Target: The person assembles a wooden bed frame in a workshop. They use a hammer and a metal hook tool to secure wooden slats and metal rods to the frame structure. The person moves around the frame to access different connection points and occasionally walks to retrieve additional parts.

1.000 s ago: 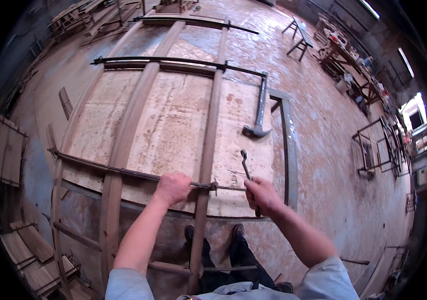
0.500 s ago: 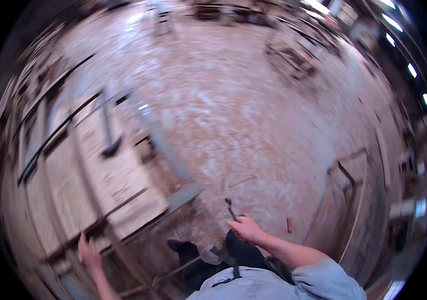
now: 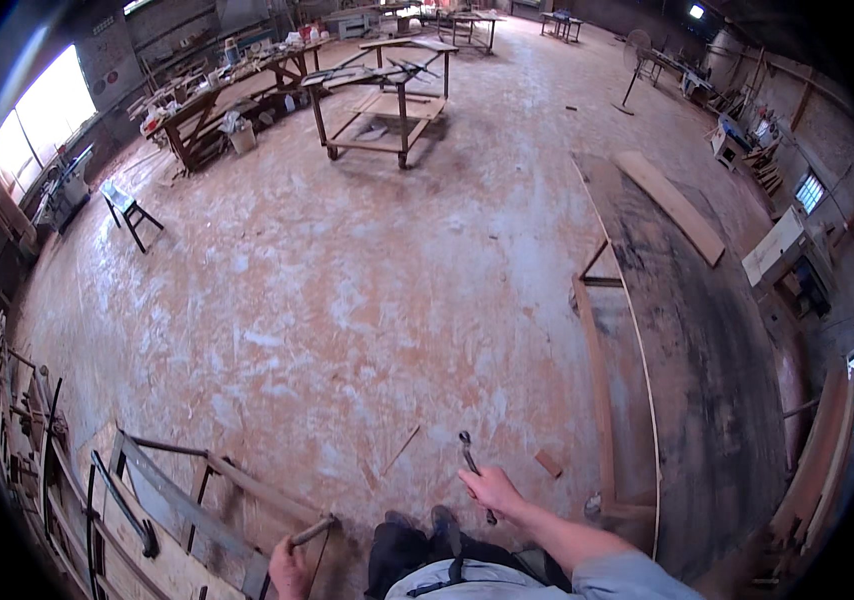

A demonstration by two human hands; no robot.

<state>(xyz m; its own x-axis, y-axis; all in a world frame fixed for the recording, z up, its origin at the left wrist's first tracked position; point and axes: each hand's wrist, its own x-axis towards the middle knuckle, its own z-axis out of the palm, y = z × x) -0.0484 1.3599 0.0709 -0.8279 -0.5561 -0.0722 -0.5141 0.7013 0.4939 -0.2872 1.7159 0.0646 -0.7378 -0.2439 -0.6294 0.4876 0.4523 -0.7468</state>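
My right hand [image 3: 493, 490] is closed around a dark metal wrench [image 3: 471, 460]; its head points forward and the handle's end shows below my fist. At the lower left, my left hand [image 3: 289, 572] is closed at the near end of a short brown rod [image 3: 313, 530], which sticks out to the right. My fingers there are partly hidden. Beside this hand is a low frame with grey rails [image 3: 182, 505] and a wooden bar [image 3: 262, 490]. A black bent bar [image 3: 127, 505] lies across the pale board left of it.
Right of me, a dark stained panel [image 3: 697, 360] lies by a wooden frame [image 3: 602, 400], with a loose plank [image 3: 669, 205] on it. Small wood scraps [image 3: 548, 462] lie on the floor. Ahead stand a wheeled table [image 3: 387, 110], a cluttered workbench [image 3: 217, 95] and a small stool [image 3: 129, 210].
My view has swung left to right and up, so the low frame now sits lower left. The wrench stays in my right hand. My left hand appears nearer my body.
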